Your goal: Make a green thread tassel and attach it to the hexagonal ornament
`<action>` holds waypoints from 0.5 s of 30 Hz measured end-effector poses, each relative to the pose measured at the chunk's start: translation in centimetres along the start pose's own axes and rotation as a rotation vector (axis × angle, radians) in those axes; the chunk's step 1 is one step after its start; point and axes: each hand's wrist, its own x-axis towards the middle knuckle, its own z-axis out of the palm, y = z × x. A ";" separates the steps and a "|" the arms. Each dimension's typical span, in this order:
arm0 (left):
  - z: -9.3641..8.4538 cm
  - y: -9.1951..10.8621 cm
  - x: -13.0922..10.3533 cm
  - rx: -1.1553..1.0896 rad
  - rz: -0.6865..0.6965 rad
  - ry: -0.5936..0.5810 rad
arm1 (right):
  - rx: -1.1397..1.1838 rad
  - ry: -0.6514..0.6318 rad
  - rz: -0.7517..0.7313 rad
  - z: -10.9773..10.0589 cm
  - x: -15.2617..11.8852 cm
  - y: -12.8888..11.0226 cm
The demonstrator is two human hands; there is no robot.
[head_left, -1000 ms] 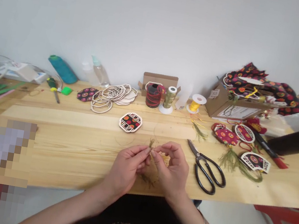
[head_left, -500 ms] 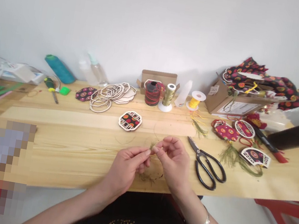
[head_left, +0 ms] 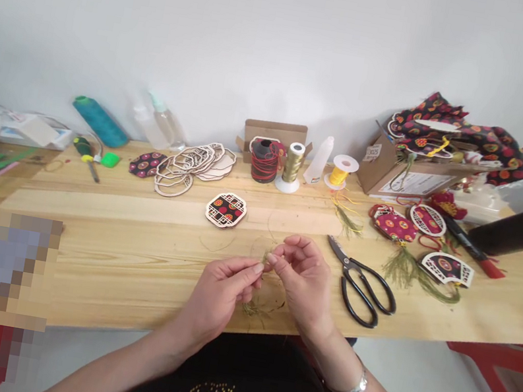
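Between my two hands is a small bunch of olive-green tassel threads, its ends sticking up past the fingertips. My left hand pinches it between thumb and forefinger. From the right, my right hand pinches the same threads, thumb against forefinger, the other fingers curled. Loose green thread ends hang or lie just below the hands; which of the two I cannot tell. Black-handled scissors lie to the right of my right hand. Beyond my hands rests a wooden-framed patterned fabric ornament.
Along the wall stand a dark red-and-black thread spool, an olive thread cone, a white bottle and a yellow spool. Wooden frames pile up at left. Finished ornaments and a cardboard box are at right.
Both hands keep their pinch on the threads with only slight finger movement. The whole view has shifted a little.
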 end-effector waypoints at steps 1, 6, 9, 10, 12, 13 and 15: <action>0.0 0.0 0.0 0.004 0.002 0.001 | -0.003 0.006 0.000 0.0 0.0 0.0; 0.2 0.1 0.1 -0.001 0.010 0.031 | 0.008 0.115 -0.003 -0.5 0.0 -0.1; 0.2 0.2 0.0 -0.002 0.021 0.043 | -0.026 0.049 0.126 -1.3 -0.1 -0.3; 0.1 0.2 0.0 0.007 0.028 0.047 | -0.022 -0.006 0.204 -1.5 -0.2 -0.3; 0.1 0.2 -0.1 0.039 0.045 0.040 | 0.026 -0.101 0.353 -1.7 -0.3 -0.5; 0.0 0.2 -0.1 0.060 0.056 0.028 | 0.061 -0.136 0.408 -1.7 -0.3 -0.5; -0.1 0.1 -0.1 0.106 0.080 -0.010 | 0.127 -0.181 0.462 -1.6 -0.4 -0.6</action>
